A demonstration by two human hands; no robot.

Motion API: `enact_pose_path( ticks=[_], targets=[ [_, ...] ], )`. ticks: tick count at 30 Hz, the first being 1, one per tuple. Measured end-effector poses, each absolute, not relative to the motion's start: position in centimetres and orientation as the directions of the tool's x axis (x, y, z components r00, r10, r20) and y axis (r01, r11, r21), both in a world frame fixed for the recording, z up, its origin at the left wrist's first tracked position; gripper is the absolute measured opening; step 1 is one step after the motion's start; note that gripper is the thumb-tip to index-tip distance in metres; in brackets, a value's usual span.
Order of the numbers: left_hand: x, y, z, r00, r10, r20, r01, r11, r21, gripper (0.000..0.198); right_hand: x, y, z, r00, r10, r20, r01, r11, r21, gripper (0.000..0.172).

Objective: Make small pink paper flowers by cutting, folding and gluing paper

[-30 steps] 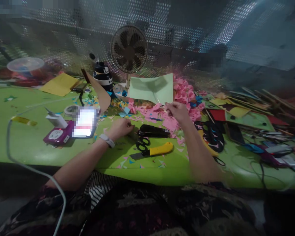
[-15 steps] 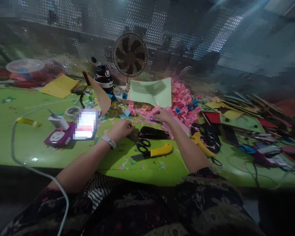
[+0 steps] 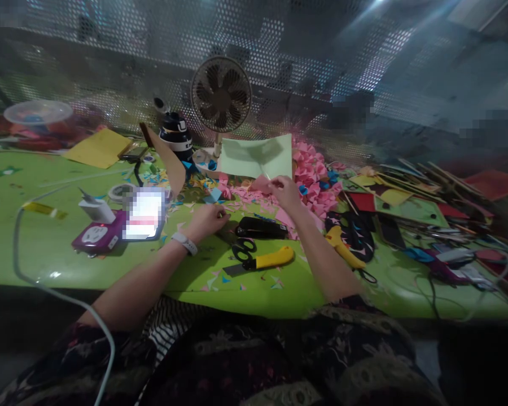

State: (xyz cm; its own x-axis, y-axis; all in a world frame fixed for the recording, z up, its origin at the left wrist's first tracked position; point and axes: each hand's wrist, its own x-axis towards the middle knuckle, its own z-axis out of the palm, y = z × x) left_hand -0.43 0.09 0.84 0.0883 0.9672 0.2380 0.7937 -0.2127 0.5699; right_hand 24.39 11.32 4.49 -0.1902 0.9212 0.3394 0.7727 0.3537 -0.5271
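Note:
My left hand (image 3: 207, 221) rests on the green table left of the black stapler (image 3: 261, 228), its fingers curled together; anything between them is too small to make out. My right hand (image 3: 285, 193) is over the pink paper pieces, its fingertips pinched on a pink paper piece (image 3: 261, 184) in front of the pale green sheet (image 3: 256, 158). Below the stapler lie scissors (image 3: 244, 248) with black handles and a yellow-handled cutter (image 3: 275, 257). Pink folded papers (image 3: 311, 163) are heaped beyond my right hand.
A phone (image 3: 144, 214) leans by a purple socket block (image 3: 95, 235) at left, with a white cable near the edge. A fan (image 3: 220, 96) and a bottle (image 3: 175, 135) stand behind. Paper sheets and a yellow glue gun (image 3: 342, 248) lie at right.
My right hand has lifted slightly from the pink scraps, and a pink paper piece now shows at its fingertips. My left hand has barely moved. The whole view has shifted slightly.

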Motion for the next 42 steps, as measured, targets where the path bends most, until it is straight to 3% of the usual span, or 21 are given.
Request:
enact_pose_path(
  ticks=[3, 6, 8, 11, 15, 20, 23, 27, 34, 42],
  targets=[
    [-0.1, -0.1, 1.2, 0.047, 0.982, 0.18, 0.561, -0.175, 0.809, 0.027, 24.1, 9.7, 5.1, -0.229, 0.871, 0.435, 0.758, 0.44, -0.482, 0.012],
    [0.6, -0.7, 1.8, 0.103, 0.995, 0.008, 0.103, -0.019, 0.995, 0.029, 23.1, 7.2, 5.7, -0.286, 0.777, 0.56, 0.668, 0.581, -0.465, 0.014],
    [1.1, -1.1, 2.3, 0.182, 0.983, -0.028, -0.159, 0.058, 0.986, 0.037, 22.1, 5.4, 5.8, -0.37, 0.698, 0.614, 0.581, 0.689, -0.433, 0.013],
    [1.5, -1.4, 2.6, 0.204, 0.979, 0.014, -0.34, 0.058, 0.939, 0.042, 20.9, 3.1, 5.7, -0.473, 0.615, 0.631, 0.503, 0.777, -0.38, 0.011],
    [1.6, -1.6, 2.6, 0.166, 0.981, 0.104, -0.358, -0.038, 0.933, 0.042, 20.4, 2.0, 5.4, -0.54, 0.57, 0.619, 0.429, 0.819, -0.381, 0.01],
    [1.8, -1.8, 3.0, 0.113, 0.989, 0.1, -0.365, -0.052, 0.929, 0.045, 20.2, 1.7, 5.5, -0.533, 0.587, 0.609, 0.377, 0.81, -0.45, 0.008],
    [1.9, -1.9, 3.2, 0.07, 0.993, 0.098, -0.382, -0.064, 0.922, 0.04, 19.9, 1.3, 5.6, -0.423, 0.68, 0.599, 0.359, 0.733, -0.578, 0.024],
    [1.8, -1.7, 3.1, -0.051, 0.986, 0.16, -0.382, -0.167, 0.909, 0.037, 19.6, 0.9, 5.6, -0.333, 0.832, 0.443, 0.345, 0.545, -0.764, 0.043],
    [2.0, -1.4, 2.6, -0.158, 0.97, 0.182, -0.397, -0.232, 0.888, 0.032, 19.2, 0.8, 5.3, -0.462, 0.857, 0.23, 0.33, 0.406, -0.852, 0.041],
    [1.7, -1.9, 3.9, -0.047, 0.99, 0.132, -0.434, -0.139, 0.89, 0.036, 19.3, 1.1, 5.3, -0.413, 0.875, 0.251, 0.19, 0.352, -0.916, 0.046]
  ],
)
